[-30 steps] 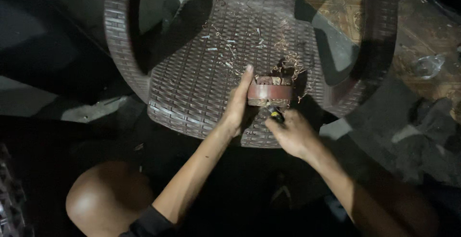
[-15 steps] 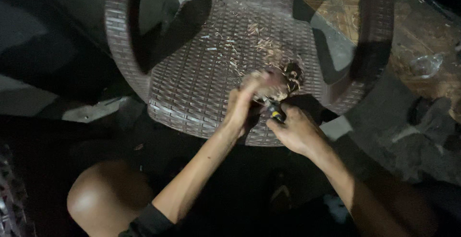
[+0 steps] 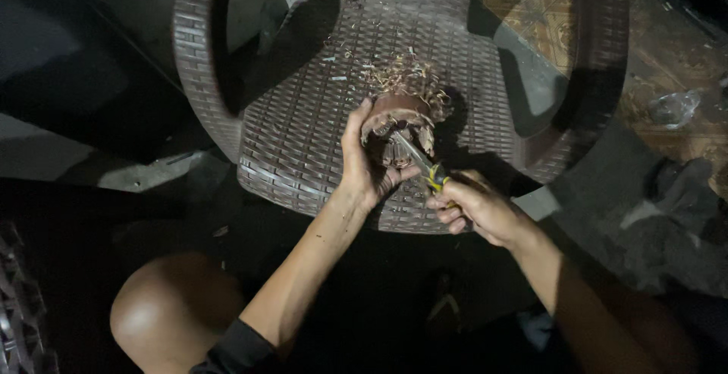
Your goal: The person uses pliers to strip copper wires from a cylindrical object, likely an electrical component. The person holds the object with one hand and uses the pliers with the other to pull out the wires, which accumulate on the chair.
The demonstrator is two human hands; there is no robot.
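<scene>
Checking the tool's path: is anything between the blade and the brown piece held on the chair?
Nothing visible. The left hand grips the brown piece; the right hand holds the tool, tip on it.

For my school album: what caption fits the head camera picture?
Left hand steadies a brown wooden piece on a woven chair while the right hand carves with a knife.

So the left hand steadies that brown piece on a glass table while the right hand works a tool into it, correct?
Not quite: there is no glass table. The head view shows the brown piece resting on the seat of a woven brown chair. The rest holds: the left hand steadies it while the right hand works the tool into it.
</scene>
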